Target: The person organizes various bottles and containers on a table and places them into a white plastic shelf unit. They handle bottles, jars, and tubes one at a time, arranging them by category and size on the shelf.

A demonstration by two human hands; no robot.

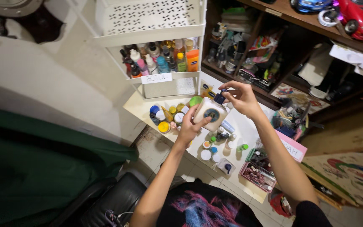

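- Nearest the camera, a dark printed shirt with pink and blue streaks; beside it a black, smooth, leather-like seat [118, 199]; two bare forearms reach away from it.
- A cream low table [236, 168] carries small round jars and caps in white, yellow, blue and green [167, 117]; a pink-rimmed plastic tray of small dark bits [255, 175] sits at its near right edge.
- Above the table the left hand [188, 126] is wrapped round the rounded body of a white pump bottle [210, 112], fingers and thumb clamped on its smooth plastic sides; the bottle has a dark round label and is held tilted, clear of the tabletop.
- The right hand [242, 97] pinches the bottle's dark blue pump head [220, 98], fingertips closed on it.
- Farther off, a white perforated plastic rack [148, 33] holds a row of upright small bottles with coloured caps [160, 61]; to the right, dark wooden shelves [290, 17] are crowded with clutter; a glossy red toy car [362, 17] is on top.
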